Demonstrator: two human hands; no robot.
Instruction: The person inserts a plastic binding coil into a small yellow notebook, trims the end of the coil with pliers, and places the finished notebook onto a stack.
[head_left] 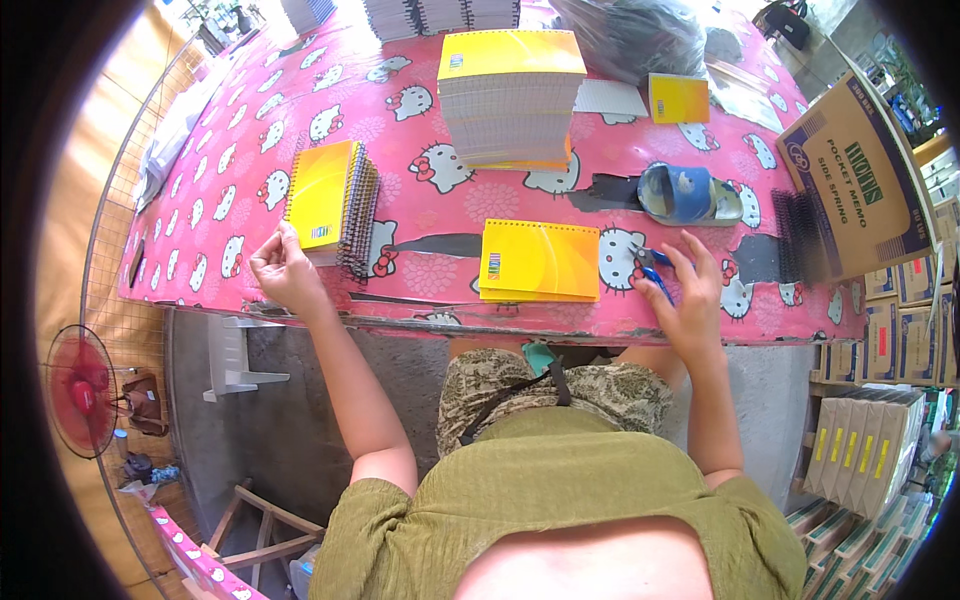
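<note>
At the left, my left hand [283, 270] is closed in a pinch at the lower left corner of a yellow spiral notebook [322, 195], the top one of a small stack with dark wire coils. My right hand [692, 305] is curled loosely round a pair of pliers [655, 262] with blue handles, low over the table's near edge; thumb and fingers lie on either side of the handles. Between my hands lies a yellow notebook pad [540, 262] with punched holes along its top edge and no coil visible, on another yellow sheet or pad.
Beyond stands a tall stack of yellow-covered pads [512, 110]. A blue slipper [690, 195], dark wire coils [795, 235] and a cardboard box [855, 180] are at the right. The pink patterned table cover [430, 275] is torn in places. A small yellow notebook [678, 98] lies farther back.
</note>
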